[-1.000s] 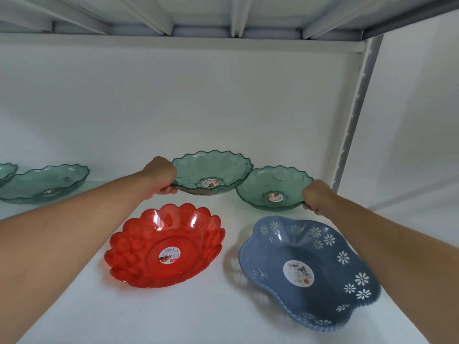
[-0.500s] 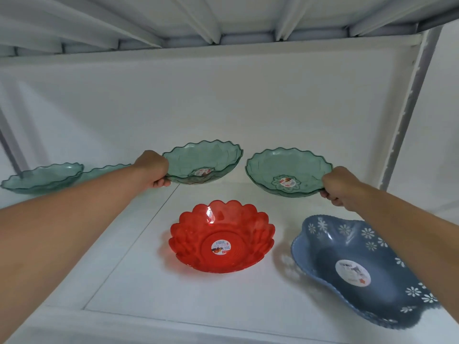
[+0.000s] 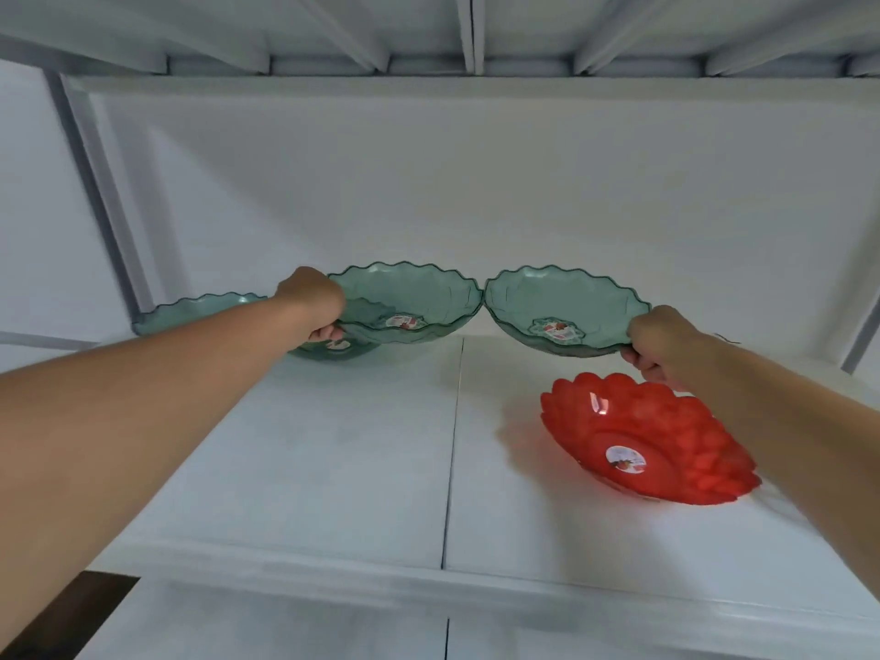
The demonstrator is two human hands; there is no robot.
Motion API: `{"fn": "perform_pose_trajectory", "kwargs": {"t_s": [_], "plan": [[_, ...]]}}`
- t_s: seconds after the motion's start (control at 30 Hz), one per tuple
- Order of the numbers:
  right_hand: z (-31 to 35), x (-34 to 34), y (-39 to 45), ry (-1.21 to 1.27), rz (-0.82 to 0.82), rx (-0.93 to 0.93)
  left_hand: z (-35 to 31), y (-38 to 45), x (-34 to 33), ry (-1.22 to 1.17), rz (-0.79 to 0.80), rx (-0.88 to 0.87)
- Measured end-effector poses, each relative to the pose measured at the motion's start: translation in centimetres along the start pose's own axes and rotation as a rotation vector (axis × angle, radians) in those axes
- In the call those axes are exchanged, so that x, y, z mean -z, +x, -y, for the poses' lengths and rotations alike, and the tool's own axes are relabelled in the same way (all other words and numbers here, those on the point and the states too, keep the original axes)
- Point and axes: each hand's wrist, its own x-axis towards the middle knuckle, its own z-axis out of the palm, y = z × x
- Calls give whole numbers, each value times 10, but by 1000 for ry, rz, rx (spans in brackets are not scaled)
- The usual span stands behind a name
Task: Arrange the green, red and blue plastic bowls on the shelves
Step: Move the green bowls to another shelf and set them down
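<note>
Two green scalloped bowls hang side by side above the white shelf (image 3: 333,450), their rims almost touching. My left hand (image 3: 316,302) grips the left rim of the left green bowl (image 3: 414,297). My right hand (image 3: 659,340) grips the right rim of the right green bowl (image 3: 566,302). Under the left one another green bowl (image 3: 333,347) rests on the shelf, and a further green bowl (image 3: 200,312) lies behind my left forearm. A red scalloped bowl (image 3: 643,435) sits on the shelf at the right, partly covered by my right arm. The blue bowl is out of view.
The shelf board above (image 3: 428,40) is close overhead. Grey uprights stand at the far left (image 3: 100,202) and far right (image 3: 862,326). A seam (image 3: 452,445) runs front to back down the shelf's middle. The shelf's front edge (image 3: 428,583) is near me.
Both hands have carried their green bowls leftward along the shelf, and the bowls now sit rim to rim. The view has turned left, so the blue bowl has left the frame.
</note>
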Motion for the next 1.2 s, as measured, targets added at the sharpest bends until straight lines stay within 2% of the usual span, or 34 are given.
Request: {"fn": "perform_pose_trajectory", "kwargs": {"t_s": [0.43, 0.6, 0.8, 0.93, 1.2], "plan": [[46, -73, -21, -39, 142, -60, 65, 40, 95, -9, -91, 94], [62, -105, -35, -5, 166, -89, 85, 54, 126, -40, -103, 69], [79, -156, -58, 83, 99, -107, 116, 103, 161, -104, -26, 41], [89, -194, -73, 48, 3, -157, 136, 141, 186, -112, 57, 39], [110, -240, -88, 135, -69, -203, 150, 194, 226, -52, 43, -4]]}}
